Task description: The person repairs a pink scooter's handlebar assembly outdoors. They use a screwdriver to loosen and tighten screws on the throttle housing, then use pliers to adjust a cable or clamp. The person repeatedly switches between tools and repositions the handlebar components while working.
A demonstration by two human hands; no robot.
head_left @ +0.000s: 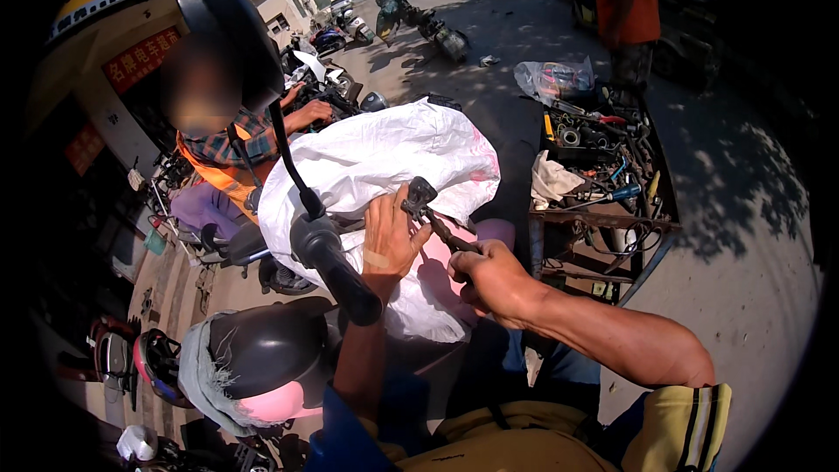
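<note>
At the right edge of the white sack (376, 144), my right hand (500, 284) grips a dark tool (446, 232), probably stiff, fairly light and best held by its handle (461, 246), while my left hand (391, 238), loosely open, touches a small black fitting (420, 193).

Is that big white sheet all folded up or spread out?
Spread out: the white sheet lies wide and wrinkled, reaching well beyond the left hand, with its edges hanging loosely.
</note>
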